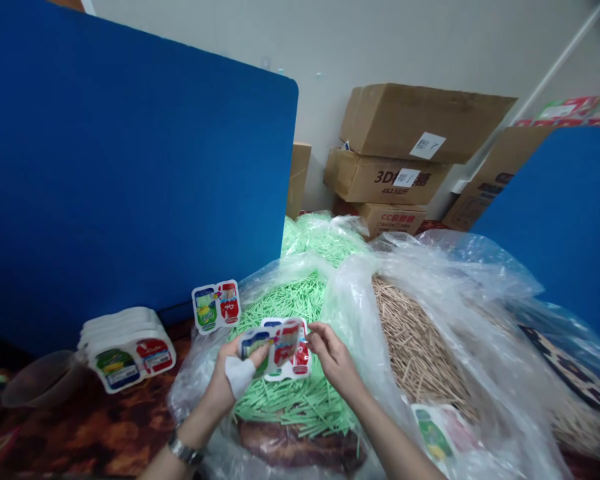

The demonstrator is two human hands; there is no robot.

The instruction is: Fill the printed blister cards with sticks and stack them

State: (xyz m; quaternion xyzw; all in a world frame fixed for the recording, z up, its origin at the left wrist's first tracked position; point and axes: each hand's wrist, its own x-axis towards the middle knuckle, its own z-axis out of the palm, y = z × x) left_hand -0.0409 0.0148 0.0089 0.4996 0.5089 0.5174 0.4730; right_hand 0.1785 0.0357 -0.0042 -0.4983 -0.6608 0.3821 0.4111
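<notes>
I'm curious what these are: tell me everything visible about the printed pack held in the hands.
The printed pack is small, flat, glossy and plastic-looking, with a white rounded rim, one half green and blue, the other red. The left hand grips it tilted above the green sticks; the right hand touches its right edge. A similar one shows behind it.

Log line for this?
left hand: holds white-rimmed green-and-red printed pack | right hand: at its edge | below: green sticks in clear bag

Cardboard boxes (405, 143) stand stacked; left, perhaps a clear bowl (37, 383).
</notes>
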